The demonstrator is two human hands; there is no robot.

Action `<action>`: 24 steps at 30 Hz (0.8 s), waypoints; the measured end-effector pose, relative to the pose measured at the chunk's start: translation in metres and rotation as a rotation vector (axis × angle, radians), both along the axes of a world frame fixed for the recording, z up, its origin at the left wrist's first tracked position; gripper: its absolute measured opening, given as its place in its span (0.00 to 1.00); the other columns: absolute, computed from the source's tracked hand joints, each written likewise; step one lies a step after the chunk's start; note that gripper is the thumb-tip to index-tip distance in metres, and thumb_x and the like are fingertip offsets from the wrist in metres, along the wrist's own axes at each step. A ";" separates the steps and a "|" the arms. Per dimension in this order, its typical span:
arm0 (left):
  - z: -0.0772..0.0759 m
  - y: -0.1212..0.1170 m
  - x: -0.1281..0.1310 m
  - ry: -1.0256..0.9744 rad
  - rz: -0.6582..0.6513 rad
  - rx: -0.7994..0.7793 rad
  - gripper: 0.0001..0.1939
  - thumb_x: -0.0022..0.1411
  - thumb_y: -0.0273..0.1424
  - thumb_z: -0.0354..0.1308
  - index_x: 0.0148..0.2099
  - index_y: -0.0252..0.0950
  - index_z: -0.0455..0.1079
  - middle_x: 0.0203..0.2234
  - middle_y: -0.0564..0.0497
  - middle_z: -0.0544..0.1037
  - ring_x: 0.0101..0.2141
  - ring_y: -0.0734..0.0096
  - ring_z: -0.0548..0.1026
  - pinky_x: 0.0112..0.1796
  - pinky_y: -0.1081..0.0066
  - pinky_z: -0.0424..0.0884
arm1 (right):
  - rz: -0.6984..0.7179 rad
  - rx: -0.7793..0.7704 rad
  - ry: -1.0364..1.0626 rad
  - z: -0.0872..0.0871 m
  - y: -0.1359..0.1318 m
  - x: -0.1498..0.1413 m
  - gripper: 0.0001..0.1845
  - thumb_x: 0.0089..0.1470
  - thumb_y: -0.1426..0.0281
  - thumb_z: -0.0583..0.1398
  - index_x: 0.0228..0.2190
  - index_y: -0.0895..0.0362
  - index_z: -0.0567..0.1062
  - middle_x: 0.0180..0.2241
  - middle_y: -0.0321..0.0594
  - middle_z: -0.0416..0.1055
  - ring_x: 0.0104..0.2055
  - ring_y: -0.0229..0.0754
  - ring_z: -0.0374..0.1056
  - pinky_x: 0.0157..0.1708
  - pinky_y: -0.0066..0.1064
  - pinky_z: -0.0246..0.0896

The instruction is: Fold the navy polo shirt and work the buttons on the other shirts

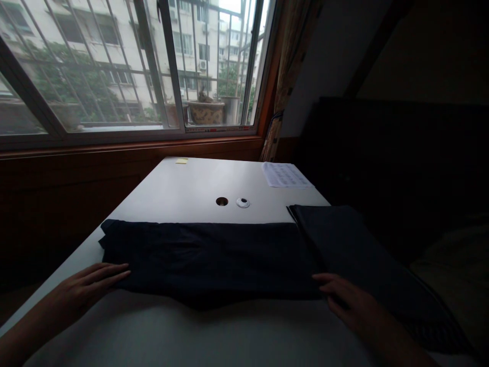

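Observation:
A dark navy garment (214,260), its kind not clear, lies spread crosswise on the white table (153,331) as a long flat band with a few wrinkles. My left hand (86,288) rests at its left end, fingers stretched out flat on the cloth. At the right end, the near edge of the cloth sits between the bent fingers and thumb of my right hand (344,300). Another stretch of dark cloth (355,250) slants off the table's right side; whether it belongs to the same garment I cannot tell.
Beyond the garment are a round hole (222,202) in the tabletop and a white round cap (243,203). A printed sheet (286,175) lies at the far right corner, a yellow note (182,160) at the far left. A barred window (126,66) stands behind.

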State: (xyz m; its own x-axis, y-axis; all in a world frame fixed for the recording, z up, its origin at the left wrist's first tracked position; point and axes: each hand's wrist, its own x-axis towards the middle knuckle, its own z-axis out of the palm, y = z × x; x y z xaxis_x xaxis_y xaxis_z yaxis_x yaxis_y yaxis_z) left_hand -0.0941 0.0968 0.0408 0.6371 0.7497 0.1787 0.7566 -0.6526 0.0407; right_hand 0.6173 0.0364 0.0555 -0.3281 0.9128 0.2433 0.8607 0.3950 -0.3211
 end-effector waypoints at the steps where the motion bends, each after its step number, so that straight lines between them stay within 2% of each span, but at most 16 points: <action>1: -0.001 0.001 -0.003 0.012 0.001 -0.011 0.27 0.67 0.33 0.53 0.66 0.58 0.61 0.57 0.53 0.75 0.52 0.59 0.77 0.47 0.67 0.78 | 0.018 -0.024 -0.035 -0.002 0.000 -0.001 0.10 0.57 0.72 0.56 0.34 0.50 0.78 0.49 0.42 0.78 0.48 0.44 0.77 0.45 0.35 0.76; 4: 0.000 0.002 -0.009 0.052 -0.005 -0.020 0.27 0.68 0.33 0.53 0.67 0.58 0.60 0.60 0.55 0.72 0.54 0.60 0.76 0.49 0.68 0.76 | 0.035 -0.054 -0.137 -0.007 0.001 -0.006 0.12 0.56 0.75 0.55 0.35 0.50 0.78 0.50 0.41 0.77 0.49 0.45 0.76 0.48 0.36 0.75; 7: 0.005 -0.002 0.003 0.035 0.013 0.012 0.28 0.67 0.35 0.56 0.67 0.56 0.60 0.59 0.53 0.73 0.53 0.58 0.76 0.49 0.66 0.77 | 0.041 -0.040 -0.212 -0.007 0.002 -0.011 0.13 0.56 0.77 0.55 0.36 0.50 0.77 0.50 0.41 0.76 0.51 0.44 0.74 0.49 0.37 0.73; 12: 0.013 -0.009 0.060 0.044 -0.094 0.084 0.28 0.68 0.31 0.56 0.68 0.50 0.60 0.57 0.50 0.74 0.52 0.61 0.75 0.48 0.65 0.77 | 0.114 0.052 -0.263 -0.006 0.004 -0.016 0.17 0.54 0.79 0.56 0.42 0.50 0.76 0.47 0.42 0.76 0.49 0.46 0.73 0.49 0.42 0.71; 15: 0.014 -0.011 0.102 0.024 -0.184 0.144 0.26 0.69 0.28 0.55 0.67 0.47 0.61 0.55 0.50 0.75 0.52 0.62 0.74 0.49 0.64 0.76 | 0.138 0.102 -0.270 -0.005 0.006 -0.017 0.15 0.55 0.80 0.56 0.38 0.52 0.76 0.42 0.42 0.76 0.45 0.46 0.72 0.44 0.40 0.70; 18: 0.014 -0.011 0.133 -0.013 -0.263 0.140 0.24 0.69 0.25 0.55 0.65 0.45 0.64 0.53 0.49 0.76 0.51 0.62 0.74 0.49 0.62 0.76 | 0.147 0.131 -0.259 -0.001 0.008 -0.014 0.14 0.55 0.80 0.55 0.37 0.53 0.76 0.39 0.42 0.75 0.41 0.46 0.72 0.40 0.39 0.69; 21: 0.012 -0.009 0.146 -0.035 -0.308 0.098 0.23 0.69 0.22 0.53 0.63 0.42 0.67 0.50 0.48 0.78 0.48 0.64 0.75 0.47 0.64 0.76 | 0.141 0.149 -0.237 0.002 0.006 -0.010 0.14 0.55 0.79 0.55 0.38 0.52 0.76 0.39 0.42 0.75 0.42 0.46 0.71 0.40 0.37 0.68; 24: 0.010 -0.006 0.146 -0.012 -0.341 0.074 0.20 0.69 0.21 0.53 0.60 0.41 0.70 0.48 0.48 0.78 0.47 0.66 0.75 0.46 0.66 0.77 | 0.136 0.119 -0.240 0.001 0.003 -0.007 0.14 0.55 0.79 0.55 0.38 0.52 0.75 0.40 0.42 0.75 0.43 0.45 0.71 0.42 0.37 0.68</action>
